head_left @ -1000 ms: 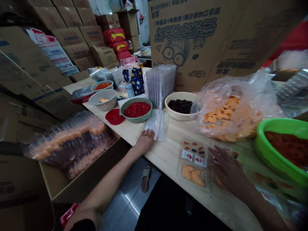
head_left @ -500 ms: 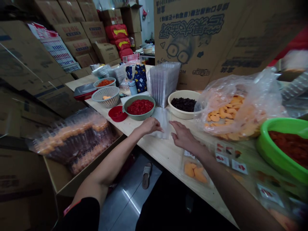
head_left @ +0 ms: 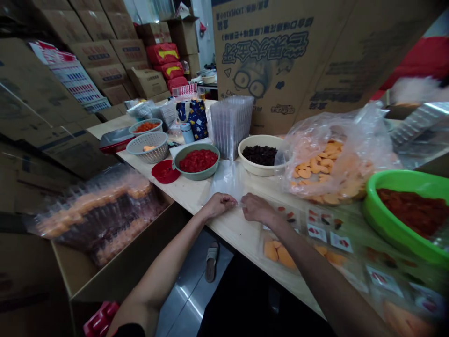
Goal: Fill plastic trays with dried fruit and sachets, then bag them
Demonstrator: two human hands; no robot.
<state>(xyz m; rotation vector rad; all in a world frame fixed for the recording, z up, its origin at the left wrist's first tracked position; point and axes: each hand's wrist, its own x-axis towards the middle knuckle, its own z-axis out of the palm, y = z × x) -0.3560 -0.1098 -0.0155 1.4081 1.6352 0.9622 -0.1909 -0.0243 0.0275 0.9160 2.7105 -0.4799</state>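
Left hand (head_left: 220, 205) and right hand (head_left: 257, 208) have met on one plastic bag (head_left: 227, 180).

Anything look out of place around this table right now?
Yes: a lone sandal lies on the shiny floor just below the front edge of the wooden table. No matching sandal is in view, so it looks stray.

Large upside-down dark-blue Chinese characters, on a tall brown cardboard carton (head_left: 266, 51) behind the table's far edge, unreadable, small red-and-white labels (head_left: 316, 232), on clear plastic packs (head_left: 328, 234), illegible
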